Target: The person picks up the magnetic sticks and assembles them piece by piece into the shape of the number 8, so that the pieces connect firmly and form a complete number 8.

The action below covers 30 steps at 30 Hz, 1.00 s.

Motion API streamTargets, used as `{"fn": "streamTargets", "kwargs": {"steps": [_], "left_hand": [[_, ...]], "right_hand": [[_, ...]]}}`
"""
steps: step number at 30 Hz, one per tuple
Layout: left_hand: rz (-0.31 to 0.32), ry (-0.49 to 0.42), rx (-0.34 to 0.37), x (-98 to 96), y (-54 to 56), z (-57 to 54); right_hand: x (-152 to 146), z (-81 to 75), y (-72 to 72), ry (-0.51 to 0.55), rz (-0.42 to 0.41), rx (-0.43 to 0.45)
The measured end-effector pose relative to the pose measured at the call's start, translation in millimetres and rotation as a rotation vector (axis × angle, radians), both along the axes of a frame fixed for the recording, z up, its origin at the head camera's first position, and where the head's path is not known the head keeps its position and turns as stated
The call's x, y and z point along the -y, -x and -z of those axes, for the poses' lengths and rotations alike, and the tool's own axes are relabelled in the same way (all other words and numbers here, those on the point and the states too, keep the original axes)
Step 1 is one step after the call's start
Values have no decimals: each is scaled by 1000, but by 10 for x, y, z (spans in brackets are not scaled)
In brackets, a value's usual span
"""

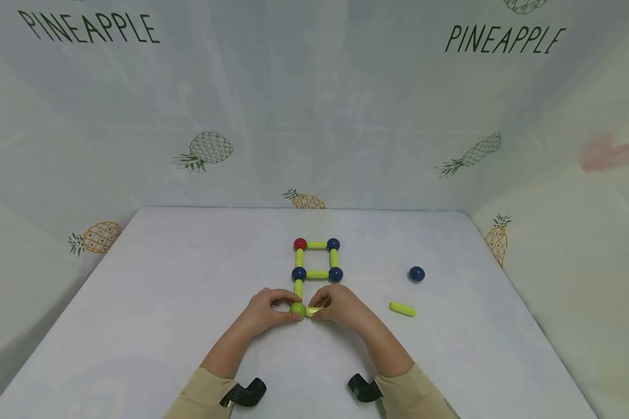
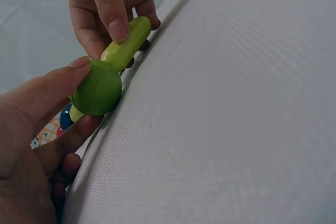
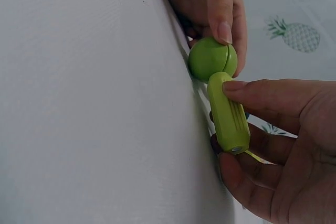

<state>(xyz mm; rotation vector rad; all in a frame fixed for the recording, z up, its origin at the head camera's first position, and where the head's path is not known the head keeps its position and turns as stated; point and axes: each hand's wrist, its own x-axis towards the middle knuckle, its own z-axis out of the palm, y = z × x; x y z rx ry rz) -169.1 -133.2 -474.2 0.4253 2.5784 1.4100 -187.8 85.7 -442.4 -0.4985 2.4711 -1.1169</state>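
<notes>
My left hand (image 1: 268, 308) pinches a green ball (image 1: 297, 310) between thumb and fingers at the near end of a ball-and-rod figure. My right hand (image 1: 342, 306) holds a yellow-green rod (image 3: 229, 114) by its sides, its end right against the green ball, pointing right. Beyond the hands lies the rest of the figure: a square of yellow-green rods with a red ball (image 1: 300, 244) at the far left and dark blue balls (image 1: 333, 244) at the other corners. One rod (image 1: 298, 288) runs from the near left blue ball down to the green ball.
A loose dark blue ball (image 1: 416, 274) and a loose yellow-green rod (image 1: 402, 309) lie on the white table (image 1: 188, 262) to the right of the figure. Pineapple-print cloth (image 1: 314, 116) hangs behind and beside the table.
</notes>
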Motion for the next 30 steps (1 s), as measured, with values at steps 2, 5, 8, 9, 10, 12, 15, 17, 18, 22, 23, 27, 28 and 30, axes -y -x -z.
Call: {"fn": "streamTargets", "kwargs": {"steps": [2, 5, 8, 9, 10, 12, 15, 17, 18, 22, 23, 27, 28, 30], "left_hand": [[-3, 3, 1, -3, 3, -2], [-5, 8, 2, -10, 9, -6], [-5, 13, -4, -15, 12, -7], [-4, 14, -6, -17, 12, -7], [-4, 14, -7, -18, 13, -8], [-7, 17, -6, -18, 9, -8], [-18, 21, 6, -19, 3, -4], [-29, 24, 19, -19, 1, -7], [-34, 24, 25, -18, -2, -8], [-45, 26, 34, -18, -13, -14], [-45, 26, 33, -17, -16, -10], [-36, 20, 27, -16, -26, 10], [-33, 17, 26, -18, -26, 10], [-25, 12, 24, -21, -26, 10]], "right_hand": [[-6, -6, -2, 5, 2, 2], [-16, -14, -6, 9, 3, 1], [-28, -29, -10, 10, 0, 1], [-33, -37, -10, 12, 2, 1], [-41, -48, -10, 13, 6, 5], [-61, -77, -5, 7, 25, 7], [-115, -123, 13, -1, 79, -2], [-160, -158, 31, -3, 119, -18], [-186, -168, 41, 1, 138, -28], [-284, -229, 70, 37, 208, -47], [-310, -238, 76, 44, 225, -52], [-426, -267, 102, 59, 289, -91], [-458, -276, 107, 62, 306, -99], [-518, -283, 118, 58, 332, -120]]}}
